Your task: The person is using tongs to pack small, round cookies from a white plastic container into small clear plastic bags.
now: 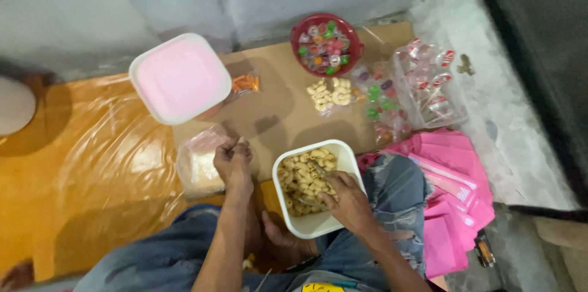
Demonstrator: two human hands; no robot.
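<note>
Head view looks down at a person sitting on the floor in blue jeans, with a brown cardboard sheet [278, 111] spread out in front of the knees. Biggest on it is a square tub with a pink lid [179, 77], at the far left corner. Nearer, at the front edge by the knees, sits a white tub [313, 221] about half full of pale puffy snacks. At the far edge is a round red bowl [326, 45] full of small jelly cups. Off the right edge lies a stack of pink bags [456, 206]. In the middle of the sheet lies one small clear packet of snacks [331, 93], already filled, with more little packets of coloured jellies beside it. So some packing looks done, and plenty of snacks are left in the tub. Right hand [348, 197] reaches into the white tub, fingers closed around a metal spoon [316, 168]. Left hand [233, 160] is curled shut, pinching something thin that I cannot make out, just above a clear plastic bag [197, 163].
</note>
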